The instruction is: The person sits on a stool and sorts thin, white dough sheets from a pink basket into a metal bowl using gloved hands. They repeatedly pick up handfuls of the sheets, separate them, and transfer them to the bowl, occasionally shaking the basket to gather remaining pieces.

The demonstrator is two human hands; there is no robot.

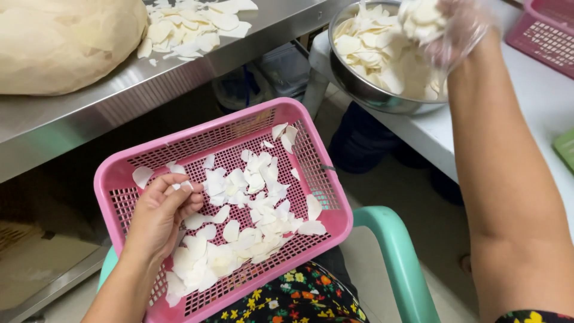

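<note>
Pink slotted basket (311,161) sitting on the lap, centre of view, tilted, white flakes (251,221) scattered over its floor — thin, curled, papery chips. Left hand (161,215) at eight o'clock inside the basket, fingers curled loosely around a flake or two, thumb pinching at the fingertips (190,190). Right hand (445,27) up at one o'clock, in a clear glove, closed on a full fistful of the same flakes above the steel bowl (359,84), itself heaped with them. Bowl resting on the white worktop (538,101) at two o'clock; steel shelf (179,78) at eleven carrying a loose pile (191,24) of flakes beside a big pale lump of dough (60,42).

Likely featherweight, brittle stuff — snapping under a hard squeeze, probably. Best scooped in a soft cupped grip or picked singly by the edges. Basket itself stiff and light, easy to grab at the rim.
</note>
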